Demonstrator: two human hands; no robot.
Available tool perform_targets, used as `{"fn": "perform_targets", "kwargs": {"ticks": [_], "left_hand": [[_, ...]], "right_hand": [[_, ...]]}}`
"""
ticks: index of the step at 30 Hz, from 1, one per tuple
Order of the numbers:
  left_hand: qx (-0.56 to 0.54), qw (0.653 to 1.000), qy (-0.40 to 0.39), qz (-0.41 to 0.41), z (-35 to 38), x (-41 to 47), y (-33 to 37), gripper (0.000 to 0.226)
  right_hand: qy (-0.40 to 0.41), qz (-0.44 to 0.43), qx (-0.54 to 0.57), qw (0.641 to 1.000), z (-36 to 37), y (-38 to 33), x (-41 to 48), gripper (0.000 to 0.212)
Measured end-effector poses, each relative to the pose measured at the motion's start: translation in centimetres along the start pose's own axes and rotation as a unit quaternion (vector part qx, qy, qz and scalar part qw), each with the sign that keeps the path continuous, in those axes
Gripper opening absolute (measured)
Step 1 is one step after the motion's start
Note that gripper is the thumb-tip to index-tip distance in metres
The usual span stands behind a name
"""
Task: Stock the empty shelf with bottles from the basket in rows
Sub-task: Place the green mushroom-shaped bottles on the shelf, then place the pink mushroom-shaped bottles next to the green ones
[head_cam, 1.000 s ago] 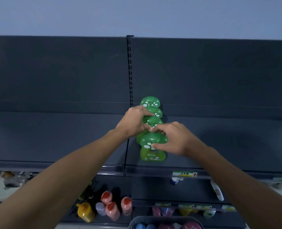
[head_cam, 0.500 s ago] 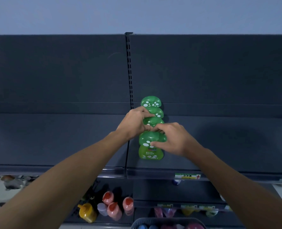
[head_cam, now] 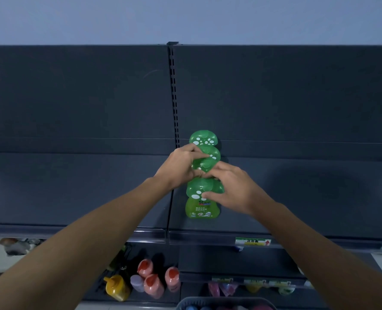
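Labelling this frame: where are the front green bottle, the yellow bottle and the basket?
front green bottle (head_cam: 202, 209), head view, on its label.
yellow bottle (head_cam: 116, 289), head view, on its body.
basket (head_cam: 225, 300), head view, on its rim.

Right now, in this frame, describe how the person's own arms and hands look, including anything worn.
No sleeve shows on the left forearm or right forearm as far as the frame's edge. The left hand and right hand are ungloved; no watch, ring or band is visible.
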State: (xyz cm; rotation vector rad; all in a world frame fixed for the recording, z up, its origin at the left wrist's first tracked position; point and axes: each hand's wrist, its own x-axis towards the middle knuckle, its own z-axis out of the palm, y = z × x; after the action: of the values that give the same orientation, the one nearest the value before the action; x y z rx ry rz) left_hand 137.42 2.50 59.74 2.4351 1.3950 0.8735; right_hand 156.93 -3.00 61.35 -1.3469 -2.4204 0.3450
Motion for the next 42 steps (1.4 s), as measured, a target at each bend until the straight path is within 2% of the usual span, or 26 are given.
{"fn": "perform_targets", "kwargs": {"ticks": [9,14,18,20,25,29,35,42], "left_hand": [[0.051,0.997,-0.063,0.017,-1.0,-0.6,0.3,0.058],[0.058,0.994,-0.094,0.003,-2.2,-0.8,1.1,0.068],[0.020,0.998,-0.051,-0.042,-3.2,-1.1,2.9,0.064],[0.037,0.998,-0.028,-0.051,-3.4,-1.3,3.9,0.058],[0.051,0.998,0.015,-0.027,-3.1,-2.7,8.4,0.047],[0.035,0.999,0.018,-0.006,-1.1,-5.2,13.1,0.039],[0.013,0.998,-0.049,-0.023,5.0,-11.2,16.3,0.032],[0.016,0.977,-0.175,-0.121,13.2,-18.2,15.1,0.035]], "right_hand": [[-0.010,-0.003,-0.002,1.000,0.0,0.1,0.1,0.050],[-0.018,-0.005,-0.014,1.000,-0.3,0.0,-0.1,0.056],[-0.003,-0.005,-0.025,1.000,-1.2,-0.2,-0.9,0.062],[0.014,-0.006,-0.034,0.999,-1.8,-0.4,-1.6,0.059],[0.034,-0.002,-0.058,0.998,-2.9,-0.5,-5.0,0.050],[0.031,0.013,-0.063,0.997,-2.8,0.3,-9.1,0.037],[-0.044,0.055,-0.060,0.996,0.4,3.4,-15.2,0.031],[-0.131,0.128,-0.024,0.983,6.8,7.3,-23.0,0.033]]}}
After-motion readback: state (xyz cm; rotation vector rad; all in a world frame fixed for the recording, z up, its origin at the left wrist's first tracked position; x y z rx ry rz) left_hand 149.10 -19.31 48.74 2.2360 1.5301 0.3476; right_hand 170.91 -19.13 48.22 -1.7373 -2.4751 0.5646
